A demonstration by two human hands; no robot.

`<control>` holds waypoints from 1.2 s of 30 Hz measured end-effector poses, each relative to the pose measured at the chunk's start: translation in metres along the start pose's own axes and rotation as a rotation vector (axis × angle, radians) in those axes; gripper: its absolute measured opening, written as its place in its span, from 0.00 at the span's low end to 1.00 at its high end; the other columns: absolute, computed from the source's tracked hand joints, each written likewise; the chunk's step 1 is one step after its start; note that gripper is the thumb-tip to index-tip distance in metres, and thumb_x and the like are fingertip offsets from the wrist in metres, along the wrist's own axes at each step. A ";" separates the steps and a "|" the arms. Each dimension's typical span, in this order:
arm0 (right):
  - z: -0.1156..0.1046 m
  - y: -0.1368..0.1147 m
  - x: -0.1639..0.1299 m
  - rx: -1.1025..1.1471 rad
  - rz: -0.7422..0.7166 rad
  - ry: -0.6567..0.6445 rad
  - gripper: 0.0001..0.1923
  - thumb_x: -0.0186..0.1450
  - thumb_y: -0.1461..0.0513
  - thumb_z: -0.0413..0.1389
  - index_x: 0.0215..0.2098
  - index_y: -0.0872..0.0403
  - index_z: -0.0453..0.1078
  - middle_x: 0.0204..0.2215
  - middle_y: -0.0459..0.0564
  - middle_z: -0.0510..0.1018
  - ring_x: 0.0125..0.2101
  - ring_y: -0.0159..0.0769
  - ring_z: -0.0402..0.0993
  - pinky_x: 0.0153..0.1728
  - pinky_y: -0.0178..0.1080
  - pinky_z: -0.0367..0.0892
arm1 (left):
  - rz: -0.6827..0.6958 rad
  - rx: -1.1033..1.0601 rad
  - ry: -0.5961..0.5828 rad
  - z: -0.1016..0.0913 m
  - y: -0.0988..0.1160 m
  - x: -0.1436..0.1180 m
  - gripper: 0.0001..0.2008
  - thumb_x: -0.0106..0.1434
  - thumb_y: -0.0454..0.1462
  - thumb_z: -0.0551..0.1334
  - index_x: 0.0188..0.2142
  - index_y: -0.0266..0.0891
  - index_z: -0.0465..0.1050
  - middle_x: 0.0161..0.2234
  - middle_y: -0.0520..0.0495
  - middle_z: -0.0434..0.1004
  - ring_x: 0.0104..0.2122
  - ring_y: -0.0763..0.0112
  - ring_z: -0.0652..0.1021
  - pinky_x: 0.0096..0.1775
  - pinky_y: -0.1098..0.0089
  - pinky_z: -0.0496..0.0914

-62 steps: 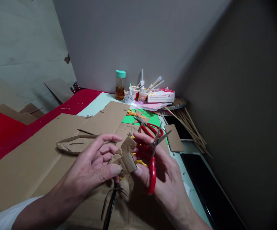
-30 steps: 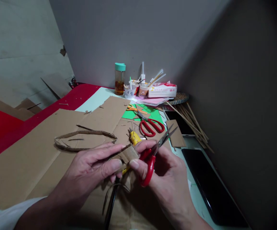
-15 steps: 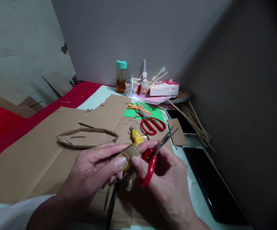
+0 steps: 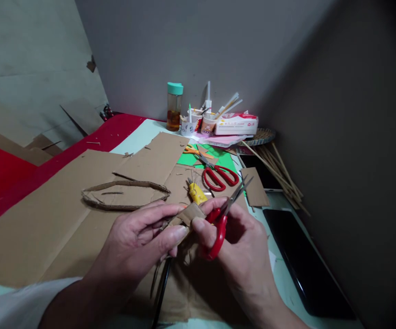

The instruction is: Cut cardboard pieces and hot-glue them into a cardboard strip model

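My left hand pinches a small folded cardboard piece between thumb and fingers. My right hand carries red-handled scissors, blades pointing up and to the right, while its thumb and forefinger also press on the cardboard piece. Both hands hover above large cardboard sheets. A yellow glue gun lies just behind the hands, partly hidden. A flattened cardboard strip loop rests on the sheet to the left.
Another pair of red scissors lies on green paper. At the back stand a teal-capped bottle, cups with sticks and a tissue pack. Bamboo sticks and black phones or tablets lie at the right. Red cloth covers the left.
The cardboard piece has been folded flatter and lowered between both hands. The scissors stay in my right hand. The view has shifted slightly.
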State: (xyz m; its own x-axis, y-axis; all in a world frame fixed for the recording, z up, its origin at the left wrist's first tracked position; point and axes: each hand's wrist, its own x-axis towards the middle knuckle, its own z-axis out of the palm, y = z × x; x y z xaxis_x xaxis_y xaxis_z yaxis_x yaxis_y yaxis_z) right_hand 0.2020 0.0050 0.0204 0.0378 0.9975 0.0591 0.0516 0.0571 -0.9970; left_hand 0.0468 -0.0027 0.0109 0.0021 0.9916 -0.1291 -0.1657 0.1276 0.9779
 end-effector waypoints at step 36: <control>-0.005 0.016 -0.008 -0.099 -0.404 -0.021 0.13 0.63 0.64 0.67 0.44 0.45 0.76 0.39 0.45 0.82 0.39 0.36 0.79 0.39 0.36 0.75 | -0.079 -0.009 0.039 -0.006 0.018 0.005 0.05 0.51 0.34 0.73 0.26 0.40 0.78 0.24 0.53 0.78 0.25 0.75 0.76 0.27 0.78 0.68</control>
State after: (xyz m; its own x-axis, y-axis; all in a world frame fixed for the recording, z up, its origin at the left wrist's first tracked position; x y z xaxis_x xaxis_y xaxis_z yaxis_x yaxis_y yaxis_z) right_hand 0.2075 -0.0025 0.0042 -0.0260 0.8966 0.4421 0.1543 0.4406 -0.8844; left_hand 0.0379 0.0040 0.0272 -0.0227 0.9770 -0.2120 -0.1752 0.2049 0.9630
